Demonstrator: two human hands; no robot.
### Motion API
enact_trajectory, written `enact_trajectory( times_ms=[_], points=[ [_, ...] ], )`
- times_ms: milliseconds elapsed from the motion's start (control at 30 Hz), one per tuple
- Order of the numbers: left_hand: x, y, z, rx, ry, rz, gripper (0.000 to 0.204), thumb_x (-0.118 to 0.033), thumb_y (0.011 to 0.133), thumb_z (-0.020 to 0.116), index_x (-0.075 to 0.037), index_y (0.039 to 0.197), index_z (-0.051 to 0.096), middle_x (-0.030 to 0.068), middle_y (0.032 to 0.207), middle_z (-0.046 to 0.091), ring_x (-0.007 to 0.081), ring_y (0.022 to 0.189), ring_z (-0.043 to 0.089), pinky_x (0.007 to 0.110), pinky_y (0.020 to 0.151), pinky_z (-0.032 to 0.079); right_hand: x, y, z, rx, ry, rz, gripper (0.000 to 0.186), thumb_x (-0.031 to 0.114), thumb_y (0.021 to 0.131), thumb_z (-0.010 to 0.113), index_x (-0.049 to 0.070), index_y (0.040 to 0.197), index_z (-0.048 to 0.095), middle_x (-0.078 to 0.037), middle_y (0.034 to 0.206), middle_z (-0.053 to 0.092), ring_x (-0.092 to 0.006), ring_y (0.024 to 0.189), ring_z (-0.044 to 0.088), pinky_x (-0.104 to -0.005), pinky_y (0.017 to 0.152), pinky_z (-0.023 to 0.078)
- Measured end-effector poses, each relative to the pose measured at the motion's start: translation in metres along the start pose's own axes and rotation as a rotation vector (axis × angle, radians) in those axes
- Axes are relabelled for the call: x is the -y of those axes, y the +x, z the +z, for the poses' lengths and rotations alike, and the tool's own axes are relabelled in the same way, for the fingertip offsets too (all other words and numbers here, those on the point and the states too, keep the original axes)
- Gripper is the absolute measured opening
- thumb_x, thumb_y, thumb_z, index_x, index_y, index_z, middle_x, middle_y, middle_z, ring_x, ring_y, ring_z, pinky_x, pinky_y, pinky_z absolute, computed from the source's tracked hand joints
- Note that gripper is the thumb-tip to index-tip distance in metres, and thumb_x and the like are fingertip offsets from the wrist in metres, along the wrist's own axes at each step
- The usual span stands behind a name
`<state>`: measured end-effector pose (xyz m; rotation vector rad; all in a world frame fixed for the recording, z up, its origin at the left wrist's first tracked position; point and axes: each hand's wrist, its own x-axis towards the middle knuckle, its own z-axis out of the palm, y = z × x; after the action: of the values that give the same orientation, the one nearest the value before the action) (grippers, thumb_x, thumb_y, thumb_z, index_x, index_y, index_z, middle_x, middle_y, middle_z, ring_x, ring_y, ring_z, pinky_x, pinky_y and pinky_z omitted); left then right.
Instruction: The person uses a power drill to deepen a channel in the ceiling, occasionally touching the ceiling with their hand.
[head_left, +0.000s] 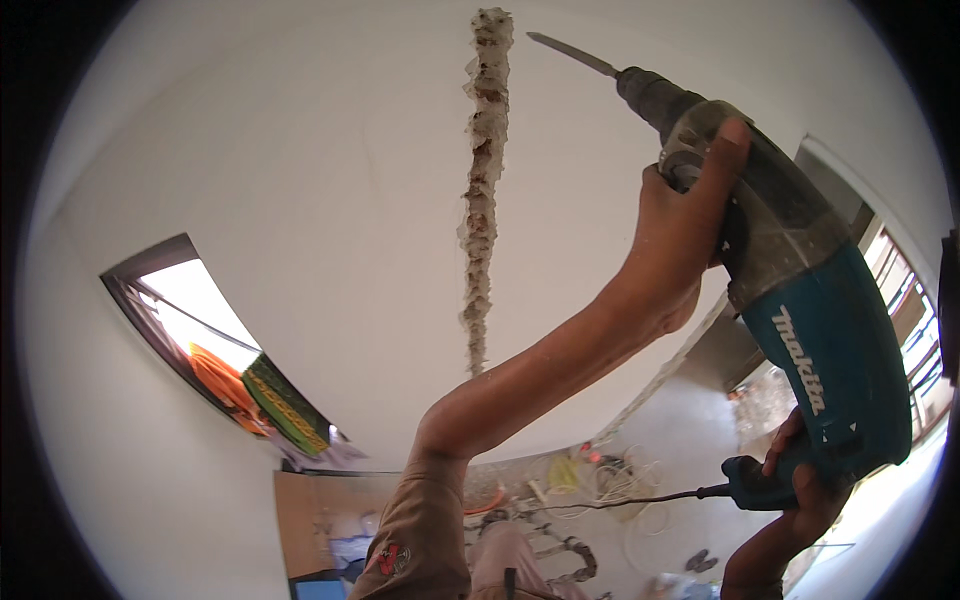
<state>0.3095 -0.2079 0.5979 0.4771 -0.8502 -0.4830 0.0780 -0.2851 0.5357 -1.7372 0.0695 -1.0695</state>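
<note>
L hand (677, 225) wraps drill (790, 230) up front, prob. to steady it; R hand (808, 508), grip closed round rear handle (757, 487), prob. for control. Bit (575, 54) sits near wall groove (484, 180).

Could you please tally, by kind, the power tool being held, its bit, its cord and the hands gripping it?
Power tool: 1
Pointed bit: 1
Dark cord: 1
Hands: 2 (left hand, right hand)
Total: 5
</note>
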Motion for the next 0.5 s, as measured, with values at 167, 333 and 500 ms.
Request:
enact_trajectory(
  times_ms=[167, 333, 500],
  points=[
    [-0.023, 0.002, 0.003, -0.024, 0.091, 0.018, 0.077, -0.064, 0.080, 0.059, 0.001, 0.119, 0.043, 0.0069, 0.101, 0.056, 0.0115, 0.088, 0.056, 0.022, 0.062, 0.046, 0.014, 0.000, 0.009, 0.021, -0.008, -0.064, 0.066, 0.016, 0.069, 0.061, -0.012, 0.123, 0.038, -0.020, 0.089, 0.053, -0.0216, 0.071, 0.056, -0.0290, 0.052, 0.051],
    [-0.032, 0.007, 0.002, 0.003, 0.066, 0.011, 0.076, -0.063, 0.082, 0.057, 0.001, 0.121, 0.043, 0.0080, 0.104, 0.056, 0.0128, 0.091, 0.055, 0.023, 0.063, 0.045, 0.024, 0.009, 0.014, 0.060, -0.027, -0.075, 0.066, 0.015, 0.070, 0.061, -0.012, 0.125, 0.037, -0.020, 0.093, 0.053, -0.0223, 0.075, 0.057, -0.0305, 0.054, 0.052],
    [-0.046, 0.019, -0.008, 0.009, -0.021, 0.012, 0.072, -0.054, 0.080, 0.064, 0.005, 0.116, 0.044, 0.0132, 0.102, 0.057, 0.0196, 0.094, 0.059, 0.033, 0.070, 0.052, 0.024, 0.026, 0.032, 0.118, -0.036, -0.057, 0.065, 0.013, 0.070, 0.063, -0.010, 0.126, 0.037, -0.020, 0.093, 0.053, -0.0224, 0.074, 0.057, -0.0317, 0.055, 0.052]
  ],
)
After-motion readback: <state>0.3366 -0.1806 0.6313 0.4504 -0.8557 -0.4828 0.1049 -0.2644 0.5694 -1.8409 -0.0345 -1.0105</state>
